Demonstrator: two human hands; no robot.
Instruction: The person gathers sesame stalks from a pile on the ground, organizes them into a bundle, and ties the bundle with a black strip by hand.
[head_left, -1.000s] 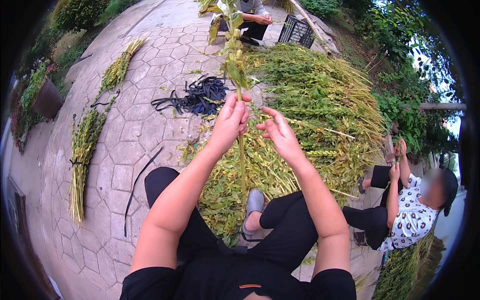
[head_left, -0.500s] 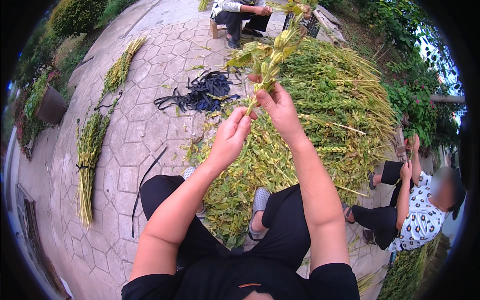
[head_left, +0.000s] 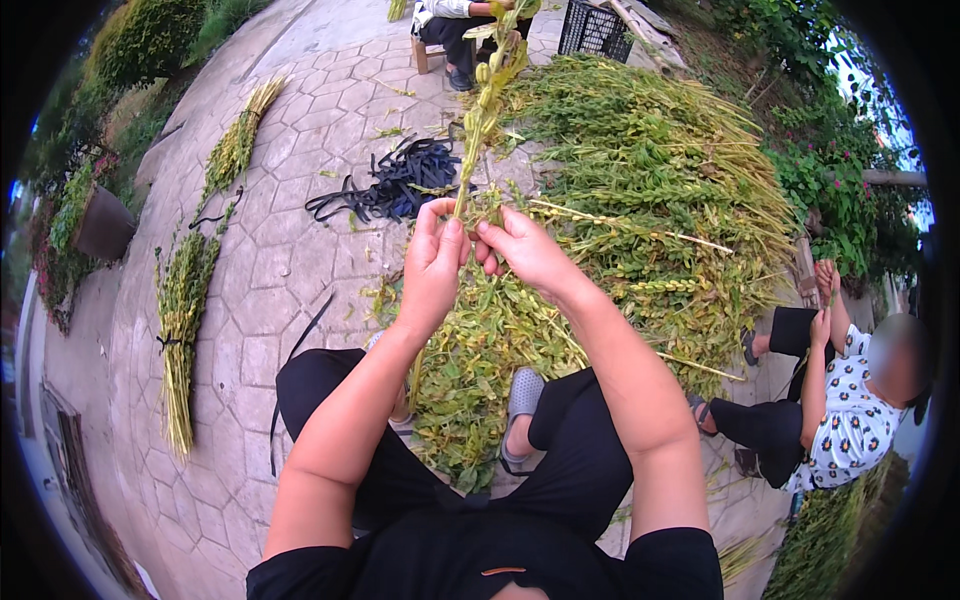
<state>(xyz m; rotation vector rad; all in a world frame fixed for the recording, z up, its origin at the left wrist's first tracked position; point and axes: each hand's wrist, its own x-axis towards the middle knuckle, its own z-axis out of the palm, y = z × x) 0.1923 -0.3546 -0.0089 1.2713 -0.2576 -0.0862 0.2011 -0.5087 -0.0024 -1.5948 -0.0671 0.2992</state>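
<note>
A sesame stalk (head_left: 484, 115) with yellow-green pods stands upright in front of me, its top reaching the upper edge of the view. My left hand (head_left: 435, 265) is closed round its lower end, thumb pressed against the stem. Just right of the stem, my right hand (head_left: 525, 255) pinches some stripped leaves (head_left: 487, 212) between thumb and fingers. Below both hands, a heap of loose yellow-green leaves (head_left: 470, 400) covers the paving between my feet.
Ahead to the right lies a large pile of sesame stalks (head_left: 660, 170). Dark cloth strips (head_left: 405, 180) lie tangled ahead. Tied bundles (head_left: 185, 320) rest at left. A black crate (head_left: 595, 30) stands at the back. One person (head_left: 845, 420) sits right, another (head_left: 455, 35) far ahead.
My right hand has slid down from the pods to beside my left hand, with leaves now in its fingers. The stalk has shifted left and stands straighter.
</note>
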